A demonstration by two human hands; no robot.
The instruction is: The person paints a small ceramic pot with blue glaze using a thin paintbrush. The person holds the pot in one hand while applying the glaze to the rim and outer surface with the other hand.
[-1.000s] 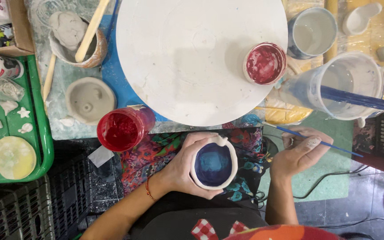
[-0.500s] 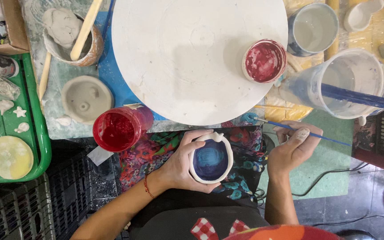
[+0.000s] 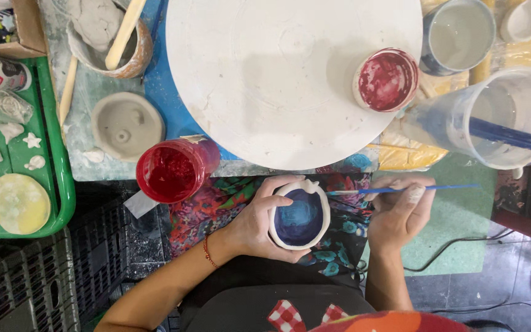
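My left hand [image 3: 256, 222] cups a small white ceramic bowl [image 3: 300, 214] whose inside is painted blue, held over my lap below the table edge. My right hand [image 3: 401, 210] grips a thin blue-handled paintbrush [image 3: 401, 189] that lies nearly level, its tip reaching the bowl's right rim. A jar of red paint [image 3: 168, 173] stands at the table's front edge, just left of the bowl.
A large white round wheel head [image 3: 290, 74] fills the table's middle, with a red-stained lid [image 3: 386, 80] on its right edge. A clear water cup [image 3: 499, 117] and a mug [image 3: 456, 37] stand right. An unfired clay dish [image 3: 127, 126], a bowl of clay [image 3: 109, 34] and a green tray [image 3: 62, 184] lie left.
The brush has swung from pointing away to the right to lying level with its tip at the bowl's rim. My left hand keeps holding the bowl.
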